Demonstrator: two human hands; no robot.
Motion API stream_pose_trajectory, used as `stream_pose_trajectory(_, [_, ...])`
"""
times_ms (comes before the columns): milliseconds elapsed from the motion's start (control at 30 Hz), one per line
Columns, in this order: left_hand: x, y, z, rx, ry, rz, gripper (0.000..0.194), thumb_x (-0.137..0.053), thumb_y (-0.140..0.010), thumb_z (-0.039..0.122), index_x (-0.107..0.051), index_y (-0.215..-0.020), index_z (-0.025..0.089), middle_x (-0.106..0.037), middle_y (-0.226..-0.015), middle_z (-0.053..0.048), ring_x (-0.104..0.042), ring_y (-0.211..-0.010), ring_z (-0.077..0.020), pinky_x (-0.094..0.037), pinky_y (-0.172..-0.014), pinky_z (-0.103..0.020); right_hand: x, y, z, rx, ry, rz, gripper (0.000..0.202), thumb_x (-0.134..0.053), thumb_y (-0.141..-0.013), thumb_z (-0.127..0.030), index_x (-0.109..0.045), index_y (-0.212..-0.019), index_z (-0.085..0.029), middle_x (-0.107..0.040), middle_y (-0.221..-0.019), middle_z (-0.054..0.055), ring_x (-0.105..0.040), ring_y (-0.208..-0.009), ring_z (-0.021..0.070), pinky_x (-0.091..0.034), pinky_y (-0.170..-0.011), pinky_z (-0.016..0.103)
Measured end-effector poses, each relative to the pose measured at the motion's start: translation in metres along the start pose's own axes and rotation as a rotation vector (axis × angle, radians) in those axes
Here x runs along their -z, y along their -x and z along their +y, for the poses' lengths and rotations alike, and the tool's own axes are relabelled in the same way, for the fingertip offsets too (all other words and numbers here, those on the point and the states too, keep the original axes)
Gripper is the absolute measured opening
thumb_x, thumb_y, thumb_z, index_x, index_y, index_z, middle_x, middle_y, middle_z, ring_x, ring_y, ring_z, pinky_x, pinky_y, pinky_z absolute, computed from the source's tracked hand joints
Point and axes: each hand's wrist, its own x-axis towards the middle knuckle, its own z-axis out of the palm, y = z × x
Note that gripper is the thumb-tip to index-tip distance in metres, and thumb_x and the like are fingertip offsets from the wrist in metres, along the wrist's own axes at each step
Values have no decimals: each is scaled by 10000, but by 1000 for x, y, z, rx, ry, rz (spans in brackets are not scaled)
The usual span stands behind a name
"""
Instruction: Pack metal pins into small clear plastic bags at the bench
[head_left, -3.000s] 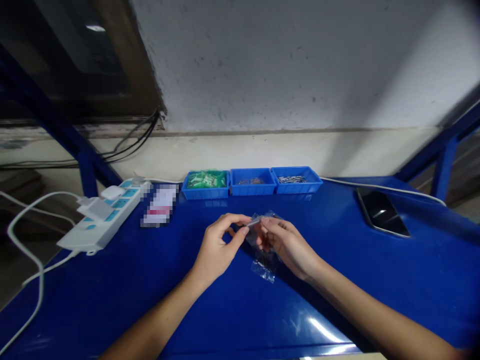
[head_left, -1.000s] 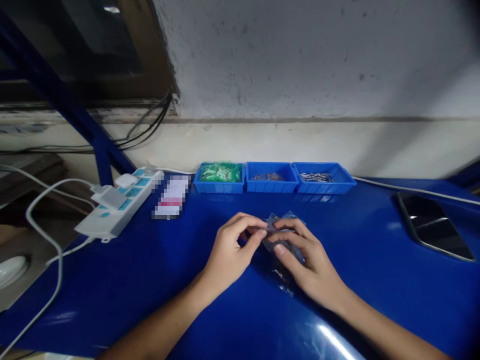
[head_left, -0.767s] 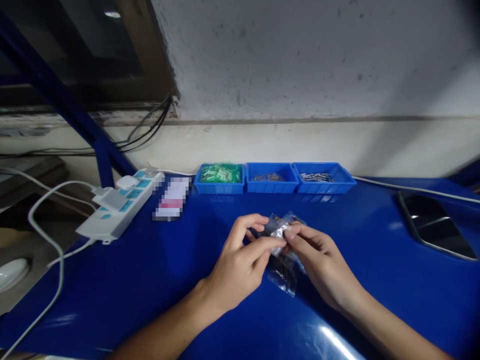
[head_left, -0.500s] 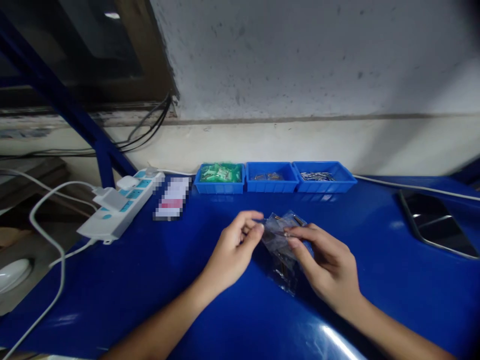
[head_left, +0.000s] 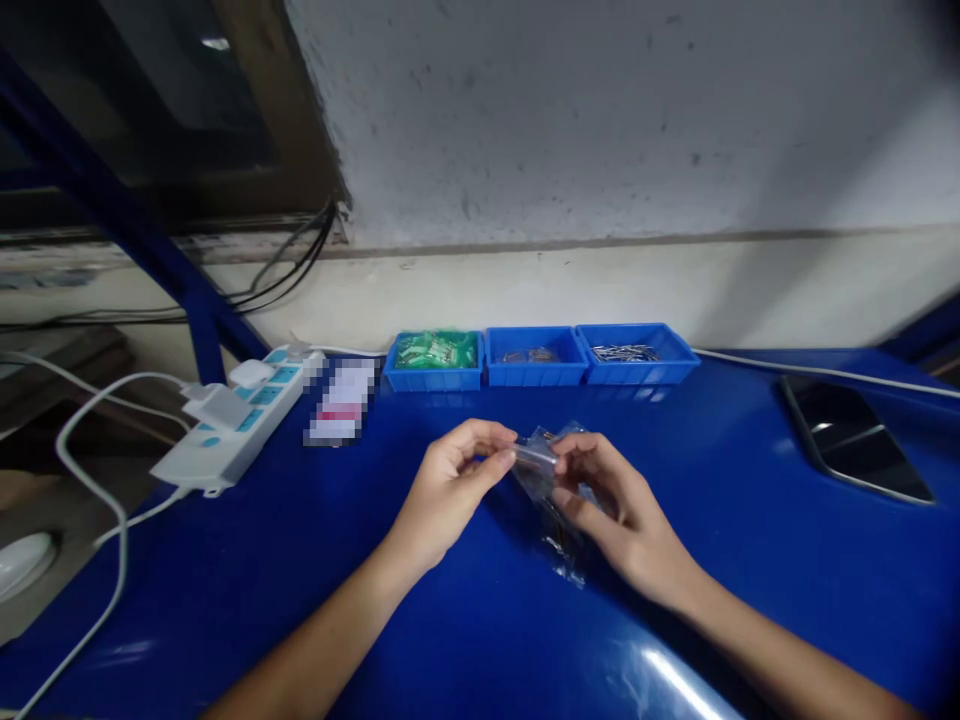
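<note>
A small clear plastic bag (head_left: 535,462) with a thin brownish piece showing in it spans the gap between my hands. My left hand (head_left: 442,490) pinches its left end between thumb and fingertips. At the other end, my right hand (head_left: 619,515) has its thumb and fingers closed on the plastic. More clear bags (head_left: 564,550) with thin dark and brass-coloured pieces lie below and behind, partly covered by my right hand. How many there are, I cannot tell.
Along the wall stand three blue bins: one with green packets (head_left: 439,350), a middle bin (head_left: 536,373) with small bagged parts, one with metal pins (head_left: 626,353). A power strip (head_left: 240,425) and a blurred-out rectangle (head_left: 341,400) are left; a phone (head_left: 855,435) lies right.
My left fingers have closed on the bag's left end. My right hand has shifted slightly left and its fingers have moved along the plastic. The view has turned a little.
</note>
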Motion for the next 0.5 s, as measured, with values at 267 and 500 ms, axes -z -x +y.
stream_pose_trajectory(267, [2,6,7,-481,-389,47,133,-533,-846,97,-622,-870,192,-618,-1002,-35,-590,-964,-147,-475,-830,-270,-1,-9,-5,-459,-438,-114,388,-435,-887,-504,-576,-813,-150,-569,-679,37,-504,-606,128,-359,-548,250])
stream_pose_trajectory(500, [-6,13,1,-549,-495,-40,295,-473,-866,77,-574,-1084,249,-567,-1178,-53,-517,-1124,-178,-447,-932,-334,1,-12,4,-259,-281,50,232,-585,-836,-394,-574,-806,-164,-583,-672,3,-504,-602,103,-413,-582,228])
